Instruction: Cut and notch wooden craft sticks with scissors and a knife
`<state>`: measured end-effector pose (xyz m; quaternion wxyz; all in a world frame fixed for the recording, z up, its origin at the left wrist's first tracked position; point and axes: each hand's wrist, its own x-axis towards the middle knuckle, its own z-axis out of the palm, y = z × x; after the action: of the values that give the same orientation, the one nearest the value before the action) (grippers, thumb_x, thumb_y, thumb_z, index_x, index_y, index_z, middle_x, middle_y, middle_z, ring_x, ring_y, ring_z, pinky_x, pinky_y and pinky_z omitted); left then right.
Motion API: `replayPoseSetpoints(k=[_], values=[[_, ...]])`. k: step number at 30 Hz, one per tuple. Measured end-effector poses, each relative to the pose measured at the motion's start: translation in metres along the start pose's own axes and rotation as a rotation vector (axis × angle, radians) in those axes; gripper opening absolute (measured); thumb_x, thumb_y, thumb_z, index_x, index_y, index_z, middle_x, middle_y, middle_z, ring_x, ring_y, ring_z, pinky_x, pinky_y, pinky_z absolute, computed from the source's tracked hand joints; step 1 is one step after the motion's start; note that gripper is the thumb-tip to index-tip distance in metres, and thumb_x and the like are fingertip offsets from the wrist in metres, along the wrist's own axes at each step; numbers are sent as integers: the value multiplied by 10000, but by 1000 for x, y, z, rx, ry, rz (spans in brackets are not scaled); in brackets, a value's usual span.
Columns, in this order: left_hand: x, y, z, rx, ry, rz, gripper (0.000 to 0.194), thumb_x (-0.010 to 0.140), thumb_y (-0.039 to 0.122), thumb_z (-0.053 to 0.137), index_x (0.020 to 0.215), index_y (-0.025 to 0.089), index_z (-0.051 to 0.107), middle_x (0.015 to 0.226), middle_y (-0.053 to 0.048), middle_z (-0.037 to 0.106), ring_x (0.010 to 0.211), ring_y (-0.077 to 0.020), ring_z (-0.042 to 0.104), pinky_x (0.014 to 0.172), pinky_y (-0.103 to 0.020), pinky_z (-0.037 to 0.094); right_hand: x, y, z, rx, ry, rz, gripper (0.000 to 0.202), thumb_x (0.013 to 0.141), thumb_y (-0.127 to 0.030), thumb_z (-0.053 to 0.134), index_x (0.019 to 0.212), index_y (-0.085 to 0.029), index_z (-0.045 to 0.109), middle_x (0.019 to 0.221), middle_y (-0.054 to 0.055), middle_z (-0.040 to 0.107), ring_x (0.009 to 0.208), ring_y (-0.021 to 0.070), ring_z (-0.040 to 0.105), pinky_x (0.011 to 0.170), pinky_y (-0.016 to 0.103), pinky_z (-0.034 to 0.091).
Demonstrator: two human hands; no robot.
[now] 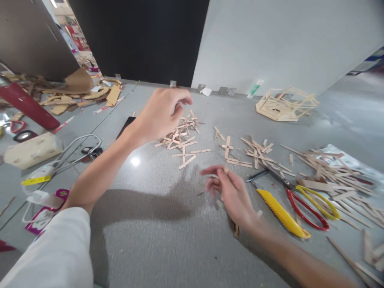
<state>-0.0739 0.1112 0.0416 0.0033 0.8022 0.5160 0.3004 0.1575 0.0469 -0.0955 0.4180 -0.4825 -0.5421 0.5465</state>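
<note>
My left hand [165,112] hovers over a pile of short wooden sticks [177,138]. Its fingers are bent, with a gap between thumb and fingertips, and nothing shows between them. Nearer to me, my right hand [229,190] is above the grey table, slightly blurred; the index finger stretches left while the others curl loosely. I see nothing held in it. Just beyond that hand are small stick pieces [228,146], some crossed or joined. A yellow-handled utility knife [282,214] and scissors [309,206] with red and yellow handles lie to its right.
A wooden stick frame [285,106] stands at the back right. Many loose sticks [339,176] spread along the right side. On the left are a red cylinder [30,104], a white power adapter with cables [42,172] and cardboard scraps [78,82]. Black and white panels [255,44] rise behind.
</note>
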Motion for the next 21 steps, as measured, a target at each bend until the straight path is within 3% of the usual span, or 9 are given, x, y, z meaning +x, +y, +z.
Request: replayPoseSetpoints(k=[3, 5, 8, 13, 17, 21], values=[[1, 0, 1, -5, -13, -10, 346, 932, 53, 444, 1087, 196, 719, 1180, -28, 754, 1127, -217, 685, 1040, -328, 463, -24, 0, -15, -91, 37, 33, 397, 972, -607, 495, 895, -231, 593, 827, 49, 699, 472, 120, 479, 440, 271, 369], [1, 0, 1, 9, -3, -5, 339, 927, 53, 454, 1068, 196, 727, 1158, -26, 763, 1102, -216, 695, 1025, -323, 476, -35, 2, -25, -244, -31, 77, 402, 995, -589, 448, 882, -233, 595, 744, 37, 679, 457, 132, 462, 454, 289, 377], [2, -1, 2, 28, 9, 7, 334, 924, 60, 467, 1050, 203, 741, 1141, -23, 775, 1086, -211, 708, 985, -306, 508, -44, 9, -41, -549, -125, 104, 385, 1023, -486, 371, 812, -244, 583, 691, 43, 676, 542, 190, 566, 514, 319, 412], [1, -2, 6, 56, 10, 13, 328, 930, 75, 465, 1073, 181, 740, 1159, -27, 774, 1084, -210, 707, 984, -321, 515, -38, 22, -67, -913, -31, -44, 289, 977, -331, 344, 787, -261, 550, 647, 33, 660, 573, 228, 621, 589, 358, 423], [0, -2, 11, 39, -26, 20, 332, 954, 92, 447, 1088, 185, 736, 1147, -33, 771, 1010, -189, 711, 955, -304, 512, -26, 26, -84, -1043, 94, -56, 273, 957, -314, 324, 824, -266, 559, 681, 69, 693, 630, 276, 665, 617, 387, 437], [-1, 4, 18, 15, -71, 37, 349, 959, 89, 435, 1102, 187, 738, 1105, -41, 774, 916, -179, 709, 906, -302, 515, -24, 28, -91, -1027, 118, -72, 232, 953, -366, 405, 1016, -249, 595, 880, 109, 751, 847, 326, 721, 741, 435, 505]])
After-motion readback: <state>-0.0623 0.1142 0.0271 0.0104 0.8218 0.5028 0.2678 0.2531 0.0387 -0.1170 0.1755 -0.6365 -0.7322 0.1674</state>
